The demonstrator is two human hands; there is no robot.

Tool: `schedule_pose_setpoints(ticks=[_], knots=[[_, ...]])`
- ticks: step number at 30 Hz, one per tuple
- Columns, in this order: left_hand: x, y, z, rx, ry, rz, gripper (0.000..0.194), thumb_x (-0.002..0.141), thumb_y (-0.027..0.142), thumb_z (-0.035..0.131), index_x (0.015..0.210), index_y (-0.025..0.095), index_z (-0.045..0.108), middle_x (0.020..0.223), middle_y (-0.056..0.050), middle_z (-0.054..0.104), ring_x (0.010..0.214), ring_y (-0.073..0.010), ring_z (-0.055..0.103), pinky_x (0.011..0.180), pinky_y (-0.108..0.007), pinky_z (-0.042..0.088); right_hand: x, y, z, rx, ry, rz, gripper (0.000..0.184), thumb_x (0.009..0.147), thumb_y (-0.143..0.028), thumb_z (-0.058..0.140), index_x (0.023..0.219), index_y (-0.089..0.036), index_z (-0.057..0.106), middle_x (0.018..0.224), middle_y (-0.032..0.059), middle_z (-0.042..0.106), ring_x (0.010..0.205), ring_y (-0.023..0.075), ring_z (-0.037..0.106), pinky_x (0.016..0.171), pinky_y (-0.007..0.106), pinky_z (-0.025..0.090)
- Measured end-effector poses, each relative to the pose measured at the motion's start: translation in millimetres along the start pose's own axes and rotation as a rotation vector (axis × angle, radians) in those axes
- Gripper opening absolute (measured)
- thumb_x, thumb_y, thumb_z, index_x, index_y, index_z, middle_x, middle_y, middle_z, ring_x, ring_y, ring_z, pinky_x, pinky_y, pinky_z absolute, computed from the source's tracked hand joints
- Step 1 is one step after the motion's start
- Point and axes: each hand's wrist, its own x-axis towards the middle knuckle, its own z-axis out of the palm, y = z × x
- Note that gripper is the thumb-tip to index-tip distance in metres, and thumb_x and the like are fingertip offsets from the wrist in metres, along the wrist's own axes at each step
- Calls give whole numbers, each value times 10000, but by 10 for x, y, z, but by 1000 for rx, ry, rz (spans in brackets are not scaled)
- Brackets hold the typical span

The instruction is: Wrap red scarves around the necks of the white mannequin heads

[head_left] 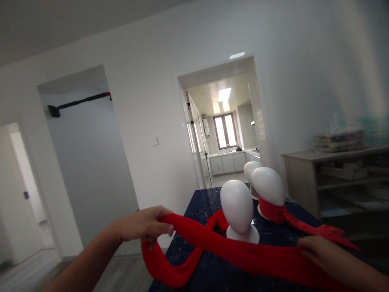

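My left hand (145, 226) is closed on one end of a long red scarf (231, 252), holding it up at the left of a dark blue marbled table (209, 202). My right hand (319, 252) grips the same scarf at the lower right, so the cloth stretches between both hands. Its loose end loops down past the table's left edge. Just behind the stretched scarf stands a bare white mannequin head (238, 211) on the table. A second white head (269, 187) farther back wears another red scarf (291, 221) round its neck. A third white head (251, 168) is partly hidden behind it.
A grey open shelf unit (306, 174) with stacked items on top stands at the right. Behind the table a doorway (225, 129) opens onto a bright kitchen. Another doorway with a black bar (79, 102) across it is at the left.
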Motion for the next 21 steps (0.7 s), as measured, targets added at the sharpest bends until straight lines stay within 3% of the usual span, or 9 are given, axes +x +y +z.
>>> schedule_pose_setpoints(ticks=[2,4,7,9,11,14,16,18,21], knots=[[-89,247,-10,-77,-34,70,340,898,529,675,941,191,686,492,103,386,432,-79,328,440,-214,347,-112,-471,257,-37,-113,16,265,893,-397,600,712,-265,741,795,85,767,726,280,698,682,379,484],[-109,518,71,-116,-88,128,311,929,502,658,940,192,684,489,113,354,428,-70,292,421,-204,325,-196,-1035,467,72,-142,-4,308,887,-498,651,1024,-256,784,1066,111,792,951,321,727,858,420,529],[-35,954,342,-212,-150,198,275,958,457,637,918,187,674,495,117,347,424,-63,278,400,-194,305,-180,-1882,748,394,-160,-147,984,645,-465,910,1520,-254,512,1540,145,569,1356,400,553,1120,500,444],[55,1232,578,-328,-172,285,245,964,421,641,888,188,650,512,114,372,422,-52,290,405,-185,321,-72,-2328,921,642,-158,-311,1112,565,-409,970,1546,-282,463,1501,118,599,1296,386,588,1078,500,485],[143,1473,790,-443,-183,390,200,970,372,642,884,192,628,561,98,430,432,-41,339,421,-173,345,62,-2610,1061,845,-192,-375,967,624,-401,956,1487,-313,528,1421,94,656,1234,356,625,1021,489,519],[219,1724,933,-581,-182,555,148,968,290,634,864,187,613,663,62,510,472,-40,433,472,-181,438,205,-2676,1132,1029,-386,-369,648,744,-400,891,1327,-248,654,1185,94,770,1106,304,705,979,465,532],[231,1797,873,-678,-121,669,105,964,244,622,876,187,619,714,55,525,492,-39,447,528,-201,505,241,-2504,1038,1070,-614,-280,457,798,-392,841,1175,-173,705,825,45,790,790,227,754,895,435,565],[238,1791,719,-764,-14,774,61,962,216,611,916,187,638,723,62,518,492,-34,421,553,-201,520,256,-2224,807,1074,-757,-174,325,838,-373,789,1054,-146,703,537,-50,656,453,123,609,752,383,594],[293,1676,445,-876,118,877,72,958,207,597,979,185,662,727,61,542,503,-40,432,566,-190,519,281,-1775,251,1072,-694,-135,231,915,-367,711,1001,-158,666,458,-117,513,335,54,394,589,311,589]])
